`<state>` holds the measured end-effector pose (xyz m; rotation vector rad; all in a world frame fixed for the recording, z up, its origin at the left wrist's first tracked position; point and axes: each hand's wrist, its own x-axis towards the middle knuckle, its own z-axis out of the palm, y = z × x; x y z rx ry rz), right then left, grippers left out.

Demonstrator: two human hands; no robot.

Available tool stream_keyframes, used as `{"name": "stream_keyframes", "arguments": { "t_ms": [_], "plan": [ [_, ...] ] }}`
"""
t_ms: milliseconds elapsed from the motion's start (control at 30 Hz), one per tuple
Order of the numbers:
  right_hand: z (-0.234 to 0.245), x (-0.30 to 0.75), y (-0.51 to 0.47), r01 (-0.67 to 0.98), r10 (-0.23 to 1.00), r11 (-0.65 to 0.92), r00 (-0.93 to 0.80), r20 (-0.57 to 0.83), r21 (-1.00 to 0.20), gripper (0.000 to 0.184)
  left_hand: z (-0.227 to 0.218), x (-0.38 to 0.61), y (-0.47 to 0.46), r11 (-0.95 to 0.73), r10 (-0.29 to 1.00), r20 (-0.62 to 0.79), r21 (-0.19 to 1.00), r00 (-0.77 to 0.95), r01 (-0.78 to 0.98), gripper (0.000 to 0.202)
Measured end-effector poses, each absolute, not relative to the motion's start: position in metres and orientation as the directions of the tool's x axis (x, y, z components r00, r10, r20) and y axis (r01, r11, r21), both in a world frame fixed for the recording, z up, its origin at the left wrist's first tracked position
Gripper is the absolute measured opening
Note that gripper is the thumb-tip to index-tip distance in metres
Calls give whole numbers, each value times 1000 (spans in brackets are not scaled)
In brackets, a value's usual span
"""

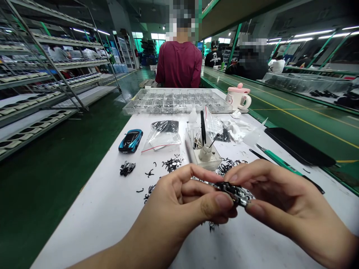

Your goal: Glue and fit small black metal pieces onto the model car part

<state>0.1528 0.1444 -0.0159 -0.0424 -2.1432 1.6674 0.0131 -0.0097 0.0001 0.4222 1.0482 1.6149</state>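
Between my two hands, above the white table, is a small black and silver assembly (pixel 237 193) of fine plastic-looking parts. My left hand (pixel 193 201) pinches its left end between thumb and fingers. My right hand (pixel 283 198) grips the other end with thumb and fingertips. Behind and below the hands, small black pieces (pixel 172 164) lie scattered on the tabletop, partly hidden by the fingers. Left of them rests a similar black and silver cluster (pixel 127 168), and beyond it stands a blue toy car (pixel 131 141).
A holder (pixel 193 149) with tweezers and a small bottle stands mid-table, beside a plastic bag of black parts (pixel 165 129). Farther back are a clear compartment tray (pixel 174 110) and a lidded mug (pixel 234 98). A green-handled knife (pixel 280 160) lies right. A person in maroon (pixel 181 61) sits ahead.
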Motion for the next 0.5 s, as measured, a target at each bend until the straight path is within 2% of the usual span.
{"name": "stream_keyframes", "arguments": {
  "t_ms": [300,500],
  "plan": [
    [-15,147,144,-245,267,201,-918,294,-948,20,2,11,-12,36,908,-277,800,-315,-599,24],
    [-15,150,145,-238,287,253,-907,308,-938,16,0,13,-11,25,927,-258,767,-273,-642,22]
  ]
}}
